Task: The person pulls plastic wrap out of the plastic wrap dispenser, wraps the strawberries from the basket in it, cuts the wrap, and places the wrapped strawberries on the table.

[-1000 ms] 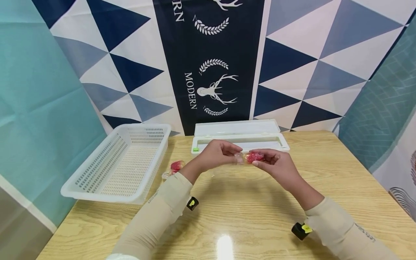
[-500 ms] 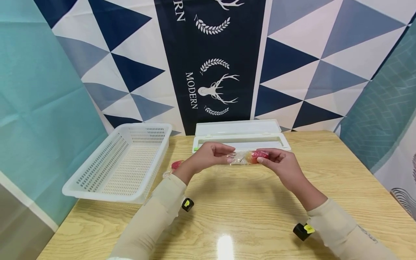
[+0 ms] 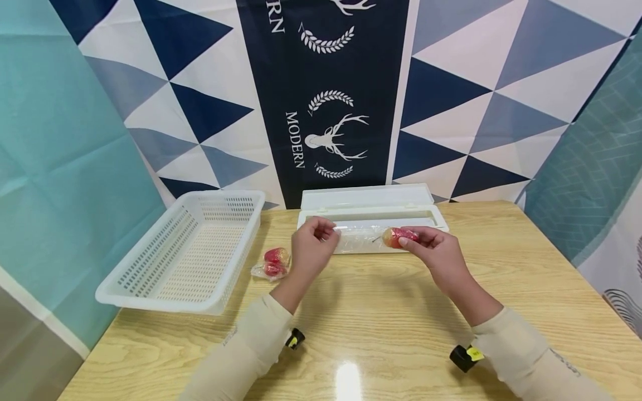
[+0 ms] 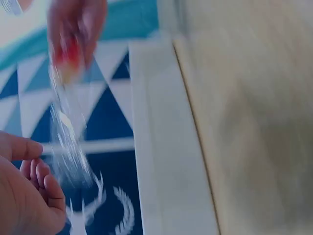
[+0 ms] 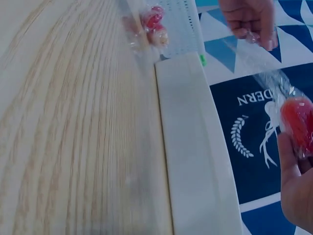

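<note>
A small red-and-yellow fruit with a thin stem (image 3: 398, 236), partly in clear plastic film, is gripped by my right hand (image 3: 437, 253). From it the clear film (image 3: 355, 238) stretches leftward to my left hand (image 3: 313, 245), whose thumb and fingers pinch its loose end. In the left wrist view the film (image 4: 68, 129) is blurred between the two hands. The right wrist view shows the fruit (image 5: 296, 120) close up, resting against my right fingers. Both hands are raised in front of the long white box (image 3: 371, 214), which has its lid up.
Two film-wrapped red-and-yellow fruits (image 3: 275, 262) lie on the wooden table (image 3: 381, 328), left of my left hand. A white perforated basket (image 3: 215, 303) stands at the left. Behind the table hangs a patterned cloth (image 3: 346, 67).
My left hand has moved left and the film between the hands is drawn out longer. The fruit stays in my right hand, its stem now visible. The wrapped fruits show more fully.
</note>
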Motion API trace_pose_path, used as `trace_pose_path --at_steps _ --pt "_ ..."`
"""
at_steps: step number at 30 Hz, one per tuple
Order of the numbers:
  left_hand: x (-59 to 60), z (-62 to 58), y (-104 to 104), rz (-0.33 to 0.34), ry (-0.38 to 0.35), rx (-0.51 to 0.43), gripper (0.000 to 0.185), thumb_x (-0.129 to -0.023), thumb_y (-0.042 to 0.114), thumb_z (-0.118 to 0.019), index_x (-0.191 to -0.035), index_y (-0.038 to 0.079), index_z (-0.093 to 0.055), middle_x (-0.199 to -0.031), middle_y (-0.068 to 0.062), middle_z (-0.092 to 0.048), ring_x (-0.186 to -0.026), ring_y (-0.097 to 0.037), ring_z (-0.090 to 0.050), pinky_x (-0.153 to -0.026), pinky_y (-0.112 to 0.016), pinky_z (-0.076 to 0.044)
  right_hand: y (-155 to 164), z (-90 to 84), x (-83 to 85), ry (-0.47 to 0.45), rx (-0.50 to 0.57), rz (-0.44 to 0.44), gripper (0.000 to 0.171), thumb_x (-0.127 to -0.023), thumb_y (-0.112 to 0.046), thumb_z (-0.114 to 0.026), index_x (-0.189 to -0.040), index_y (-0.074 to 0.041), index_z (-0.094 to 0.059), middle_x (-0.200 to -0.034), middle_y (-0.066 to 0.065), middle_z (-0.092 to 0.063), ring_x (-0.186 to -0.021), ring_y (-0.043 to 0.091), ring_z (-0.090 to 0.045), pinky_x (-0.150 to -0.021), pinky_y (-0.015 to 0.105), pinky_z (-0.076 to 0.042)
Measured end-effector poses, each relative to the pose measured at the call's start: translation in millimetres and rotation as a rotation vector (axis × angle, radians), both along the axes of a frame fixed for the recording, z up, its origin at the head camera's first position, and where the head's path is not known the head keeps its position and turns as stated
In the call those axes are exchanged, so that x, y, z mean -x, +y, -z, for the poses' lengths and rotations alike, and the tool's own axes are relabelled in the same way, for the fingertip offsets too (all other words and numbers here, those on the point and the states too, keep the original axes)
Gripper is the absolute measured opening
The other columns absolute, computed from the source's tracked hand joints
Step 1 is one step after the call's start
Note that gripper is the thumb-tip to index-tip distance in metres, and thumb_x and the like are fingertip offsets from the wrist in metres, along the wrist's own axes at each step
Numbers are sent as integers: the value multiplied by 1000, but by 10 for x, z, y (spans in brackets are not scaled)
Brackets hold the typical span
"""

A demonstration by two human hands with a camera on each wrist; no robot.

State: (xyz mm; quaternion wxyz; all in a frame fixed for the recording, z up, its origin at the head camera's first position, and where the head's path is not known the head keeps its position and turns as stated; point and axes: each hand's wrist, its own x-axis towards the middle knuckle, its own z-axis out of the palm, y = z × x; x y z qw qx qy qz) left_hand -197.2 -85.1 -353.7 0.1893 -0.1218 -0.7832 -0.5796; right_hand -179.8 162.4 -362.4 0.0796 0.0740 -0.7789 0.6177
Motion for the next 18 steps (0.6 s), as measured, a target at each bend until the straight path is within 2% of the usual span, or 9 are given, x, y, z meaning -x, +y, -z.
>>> trace_pose_path --at_steps 1,3,7,10,13,18 --pt "-55 4 44 -7 23 10 9 -82 4 -74 -90 3 -70 -82 -5 -66 -75 -19 -60 -66 -25 -51 -13 -1 1 1 -3 13 53 -90 -30 -72 -126 6 -59 -99 -6 -63 -89 11 -54 -75 14 -50" --pt "-142 26 130 29 49 38 6 -86 5 -71 -92 3 -72 -84 -2 -68 -74 -14 -61 -66 -24 -52 -50 -4 -3 4 -5 30 53 -89 -32 -72 -126 4 -60 -101 -3 -63 -90 13 -53 -73 15 -50" --pt "-222 59 243 81 58 56 19 -94 13 -65 -109 2 -71 -101 -4 -71 -88 -11 -64 -76 -22 -53 -137 -2 -13 17 10 33 53 -88 -34 -72 -126 1 -61 -107 0 -63 -93 13 -56 -77 16 -51" --pt "-227 58 276 81 19 27 27 -98 17 -59 -119 1 -66 -111 -7 -68 -99 -14 -64 -82 -23 -52 -191 5 -23 26 34 24 51 -89 -32 -72 -125 2 -61 -108 1 -64 -93 12 -57 -78 16 -51" --pt "-214 49 284 104 -38 -24 30 -99 14 -55 -126 1 -62 -116 -8 -64 -106 -16 -62 -84 -23 -52 -227 10 -33 34 39 7 49 -89 -31 -72 -125 2 -61 -108 2 -63 -92 13 -56 -76 16 -51" --pt "-177 38 269 218 -131 -166 35 -100 8 -50 -133 2 -57 -127 -8 -59 -116 -17 -58 -93 -25 -49 -257 18 -46 43 57 -36 48 -90 -27 -72 -125 4 -61 -106 2 -63 -89 14 -54 -75 16 -51"
